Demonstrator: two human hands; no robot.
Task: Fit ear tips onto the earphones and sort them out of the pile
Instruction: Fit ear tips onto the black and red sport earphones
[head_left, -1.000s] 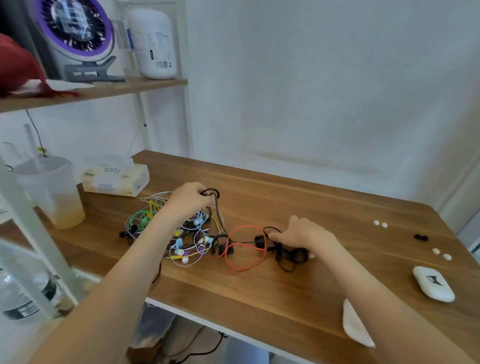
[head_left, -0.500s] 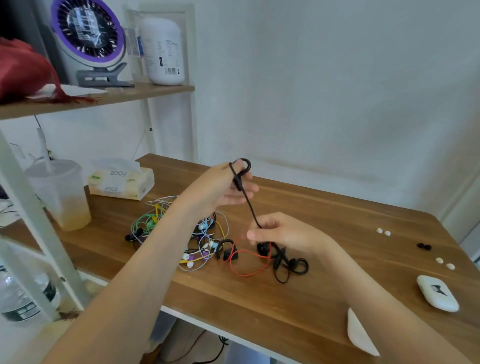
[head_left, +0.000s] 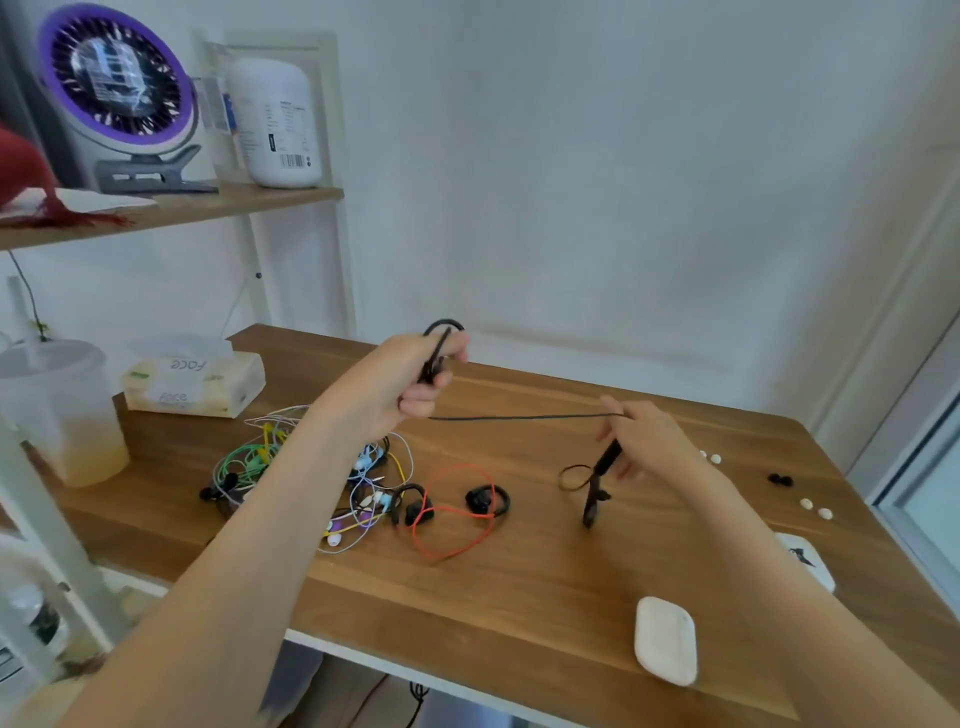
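Black earphones (head_left: 605, 460), pulled free of the pile (head_left: 311, 467), now stretch taut between gripping left hand (head_left: 415, 379) and pinching right hand (head_left: 644, 436).

A: What does the left hand (head_left: 415, 374) hide?
B: The bud of the black earphone (head_left: 436, 356) — only its hook loop shows; the left forearm (head_left: 291, 499) covers the middle of the pile (head_left: 244, 457).
A: And to the right?
B: The right hand (head_left: 644, 441) is smeared, the dark piece (head_left: 602, 465) hanging under it a mere streak; the white case (head_left: 818, 571) lies half behind that arm; the red thing (head_left: 21, 166) and the cup (head_left: 62, 415) run off the left edge — the ear tips (head_left: 814, 508) are specks.
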